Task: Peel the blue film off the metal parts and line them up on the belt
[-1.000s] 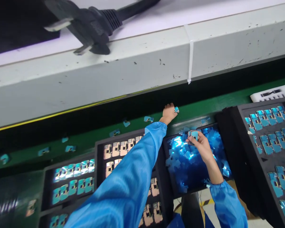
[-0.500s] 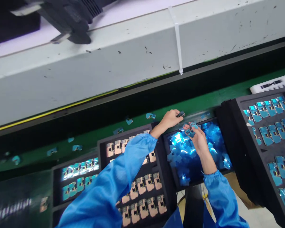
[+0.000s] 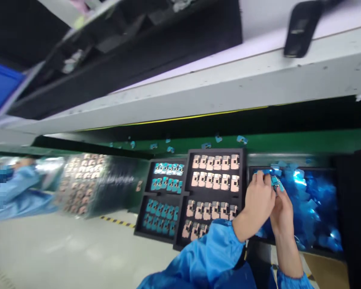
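Observation:
My right hand (image 3: 282,212) is closed round a small circuit board (image 3: 276,182) faced with blue film, above a black tray (image 3: 291,242) of loose blue film pieces (image 3: 307,200). My left hand (image 3: 256,202) is beside it, back towards me, fingers curled in against the board. Its fingertips are hidden, so what they pinch does not show. To the left lies a black foam tray (image 3: 212,194) with rows of pinkish-backed boards (image 3: 218,162). Beyond it another foam tray (image 3: 159,195) holds blue-filmed boards (image 3: 162,210).
Several loose blue-filmed boards (image 3: 242,139) lie on the green surface (image 3: 270,142) behind the trays. A grey beam (image 3: 198,94) runs across above. At far left, a co-worker's blue sleeve (image 3: 27,188) shows near a stack of board trays (image 3: 81,184). A cardboard box (image 3: 327,271) is below.
The view has swung left. My left hand has come from the green surface, where it held a small dark piece, to my right hand. The bunch of boards in my right hand is now mostly hidden.

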The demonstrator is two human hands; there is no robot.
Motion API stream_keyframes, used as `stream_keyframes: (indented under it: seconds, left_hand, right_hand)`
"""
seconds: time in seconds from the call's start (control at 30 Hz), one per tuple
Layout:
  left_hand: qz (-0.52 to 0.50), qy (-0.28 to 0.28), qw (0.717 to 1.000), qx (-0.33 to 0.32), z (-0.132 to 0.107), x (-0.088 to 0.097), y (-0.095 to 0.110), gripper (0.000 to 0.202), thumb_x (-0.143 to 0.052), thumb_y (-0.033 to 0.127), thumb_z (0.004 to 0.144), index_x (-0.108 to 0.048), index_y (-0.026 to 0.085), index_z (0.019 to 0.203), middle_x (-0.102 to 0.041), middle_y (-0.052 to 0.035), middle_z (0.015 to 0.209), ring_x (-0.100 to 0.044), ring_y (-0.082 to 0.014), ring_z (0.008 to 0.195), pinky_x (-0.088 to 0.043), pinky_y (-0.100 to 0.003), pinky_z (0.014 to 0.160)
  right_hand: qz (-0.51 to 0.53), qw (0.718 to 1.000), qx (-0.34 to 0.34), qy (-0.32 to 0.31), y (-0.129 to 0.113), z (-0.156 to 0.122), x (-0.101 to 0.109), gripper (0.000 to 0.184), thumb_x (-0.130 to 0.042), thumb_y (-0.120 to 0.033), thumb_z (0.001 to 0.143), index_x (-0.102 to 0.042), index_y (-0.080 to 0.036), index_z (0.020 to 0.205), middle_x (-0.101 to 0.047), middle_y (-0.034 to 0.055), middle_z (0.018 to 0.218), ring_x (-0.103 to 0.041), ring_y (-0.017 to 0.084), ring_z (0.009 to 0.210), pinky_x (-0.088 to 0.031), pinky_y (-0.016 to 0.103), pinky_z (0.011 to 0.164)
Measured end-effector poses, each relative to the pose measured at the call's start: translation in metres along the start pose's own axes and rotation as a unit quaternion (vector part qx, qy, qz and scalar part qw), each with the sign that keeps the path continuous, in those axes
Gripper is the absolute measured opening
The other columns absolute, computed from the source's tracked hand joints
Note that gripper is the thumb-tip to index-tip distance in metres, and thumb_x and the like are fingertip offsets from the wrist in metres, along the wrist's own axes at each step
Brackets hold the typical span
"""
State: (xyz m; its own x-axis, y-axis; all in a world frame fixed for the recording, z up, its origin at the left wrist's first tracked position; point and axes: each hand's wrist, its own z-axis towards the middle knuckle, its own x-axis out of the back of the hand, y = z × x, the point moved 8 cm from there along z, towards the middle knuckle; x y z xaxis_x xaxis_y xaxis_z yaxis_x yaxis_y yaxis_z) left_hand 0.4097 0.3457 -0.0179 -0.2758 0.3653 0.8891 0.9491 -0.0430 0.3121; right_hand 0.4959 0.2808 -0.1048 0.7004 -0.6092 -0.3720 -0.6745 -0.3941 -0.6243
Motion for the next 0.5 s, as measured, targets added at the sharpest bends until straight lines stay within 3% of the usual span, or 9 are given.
stream_keyframes:
  seconds: [0.17, 0.37, 0.5]
  left_hand:
    - [0.014, 0.024, 1.000, -0.010, -0.031, -0.008, -0.004, 0.048, -0.052, 0.023, 0.107, -0.060, 0.006, 0.150, -0.069, -0.0189, 0.134, -0.067, -0.0303, 0.119, -0.064, -0.040, 0.103]
    - [-0.039, 0.055, 0.996, -0.050, -0.063, 0.002, 0.001, 0.048, -0.051, 0.021, 0.106, -0.059, -0.001, 0.148, -0.067, -0.0222, 0.135, -0.064, -0.0317, 0.122, -0.067, -0.042, 0.098]
    - [-0.127, 0.048, 0.990, -0.025, -0.081, -0.006, -0.002, 0.052, -0.052, 0.027, 0.107, -0.054, 0.004, 0.153, -0.064, -0.0202, 0.141, -0.064, -0.0331, 0.127, -0.069, -0.045, 0.098]
  right_hand:
    - [-0.056, 0.997, -0.007, 0.051, 0.018, -0.011, 0.018, 0.046, -0.096, -0.041, 0.073, -0.081, -0.020, 0.111, -0.084, 0.0034, 0.106, -0.076, 0.019, 0.090, -0.062, 0.030, 0.084]
    - [-0.123, 0.991, 0.003, 0.047, 0.018, -0.012, 0.037, 0.048, -0.101, -0.040, 0.068, -0.081, -0.020, 0.107, -0.082, -0.0005, 0.097, -0.071, 0.012, 0.078, -0.058, 0.021, 0.071]
    - [-0.164, 0.985, 0.016, 0.053, 0.011, -0.015, 0.055, 0.052, -0.101, -0.038, 0.067, -0.081, -0.018, 0.111, -0.083, 0.0012, 0.097, -0.070, 0.012, 0.070, -0.057, 0.021, 0.061]
